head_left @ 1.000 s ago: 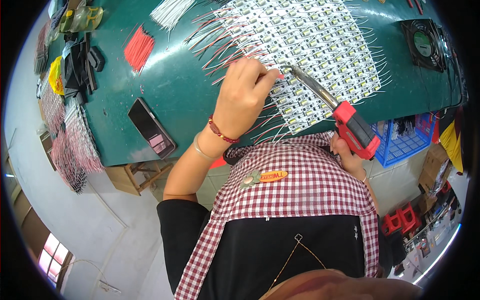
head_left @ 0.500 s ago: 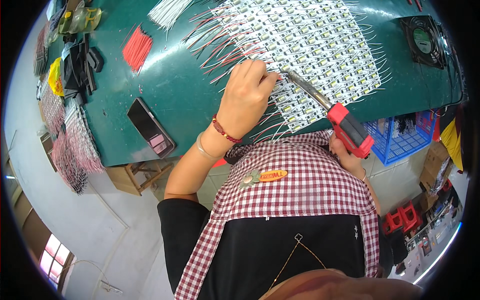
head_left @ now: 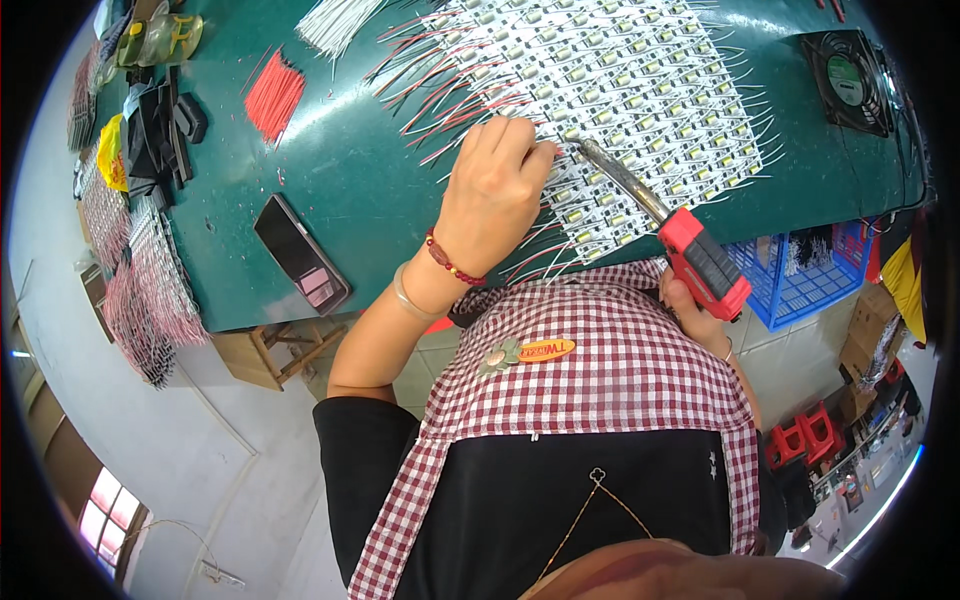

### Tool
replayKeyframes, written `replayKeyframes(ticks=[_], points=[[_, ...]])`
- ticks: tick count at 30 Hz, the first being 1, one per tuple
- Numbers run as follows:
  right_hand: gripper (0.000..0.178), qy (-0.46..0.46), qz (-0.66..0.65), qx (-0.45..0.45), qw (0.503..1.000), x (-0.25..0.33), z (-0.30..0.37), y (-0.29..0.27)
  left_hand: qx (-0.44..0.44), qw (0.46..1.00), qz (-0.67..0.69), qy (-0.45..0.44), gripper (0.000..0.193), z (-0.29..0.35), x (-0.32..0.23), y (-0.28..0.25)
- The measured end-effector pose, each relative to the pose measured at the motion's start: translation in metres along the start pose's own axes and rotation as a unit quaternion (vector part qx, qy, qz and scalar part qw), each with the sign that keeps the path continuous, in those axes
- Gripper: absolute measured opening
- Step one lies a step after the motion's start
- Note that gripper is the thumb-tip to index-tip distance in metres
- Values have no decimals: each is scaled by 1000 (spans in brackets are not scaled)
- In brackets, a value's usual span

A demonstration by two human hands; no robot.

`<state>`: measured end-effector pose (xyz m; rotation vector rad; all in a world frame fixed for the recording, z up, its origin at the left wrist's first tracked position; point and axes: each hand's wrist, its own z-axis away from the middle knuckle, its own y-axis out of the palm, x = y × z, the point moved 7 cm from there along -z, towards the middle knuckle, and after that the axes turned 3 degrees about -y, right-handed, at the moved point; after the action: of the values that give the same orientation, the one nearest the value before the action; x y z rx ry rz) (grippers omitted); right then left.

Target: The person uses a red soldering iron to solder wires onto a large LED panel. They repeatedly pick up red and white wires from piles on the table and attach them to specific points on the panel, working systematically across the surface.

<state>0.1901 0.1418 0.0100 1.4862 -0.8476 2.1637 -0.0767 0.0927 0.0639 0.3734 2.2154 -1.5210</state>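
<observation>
My left hand [head_left: 497,180] is over the left edge of a panel of small white circuit boards [head_left: 640,110]. Thumb and forefinger are pinched together; a tiny red bit shows at their tips, too small to name. From the right, my right hand [head_left: 690,308] grips the red and black handle of a soldering iron [head_left: 705,268], partly hidden behind it. The iron's metal tip lies over the boards, just right of my left fingertips and apart from them. Red, black and white wires [head_left: 440,110] stick out from the panel's left side, thin pale ones from its right.
On the green table [head_left: 370,190] lie a bundle of red wires [head_left: 275,97], a bundle of white wires [head_left: 338,22] and a phone [head_left: 300,255]. A black fan [head_left: 848,82] stands at the far right. Below the table's right edge is a blue crate [head_left: 800,275].
The soldering iron has shifted slightly to the right, so its tip is farther from my left fingertips. My left hand has barely moved and keeps its pinch.
</observation>
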Motion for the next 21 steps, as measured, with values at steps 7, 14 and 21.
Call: replayKeyframes(ticks=[7, 14, 21], points=[[19, 15, 16, 6, 1000, 6, -6, 4, -1, 1000, -5, -4, 19, 1, 0, 0], [16, -3, -22, 2, 1000, -2, 2, 2, -2, 1000, -9, -3, 19, 2, -1, 1], [13, 13, -158, 35, 987, 4, 7, 3, 9, 999, -42, 4, 17, 0, -2, 0]])
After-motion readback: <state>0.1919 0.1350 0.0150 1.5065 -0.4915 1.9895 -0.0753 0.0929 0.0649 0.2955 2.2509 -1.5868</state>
